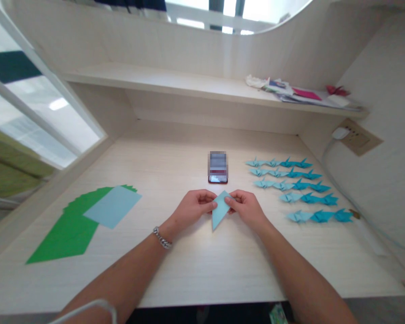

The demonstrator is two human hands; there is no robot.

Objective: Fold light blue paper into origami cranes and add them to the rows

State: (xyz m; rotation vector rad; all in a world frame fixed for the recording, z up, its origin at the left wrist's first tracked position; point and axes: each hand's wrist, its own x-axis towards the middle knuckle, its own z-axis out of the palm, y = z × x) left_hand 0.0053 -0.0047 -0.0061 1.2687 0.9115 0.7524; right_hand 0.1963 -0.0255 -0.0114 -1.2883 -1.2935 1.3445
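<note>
2 stacks of paper lie at the left of the desk (195, 274): green sheets (65, 231) fanned out, with a single light blue sheet (112, 206) resting on top of them. Toward the middle, the left hand (192, 208), a chain bracelet (162, 238) at its wrist, pinches the left edge of a folded light blue paper (220, 209). That paper sits between both hands, its long point aimed down toward the person, just above the desk. The right hand (246, 207) pinches its right edge with thumb and fingertips. Just behind the hands lies a phone (218, 168). Farther right, blue paper cranes (297, 189) sit in 5 rows.
</note>
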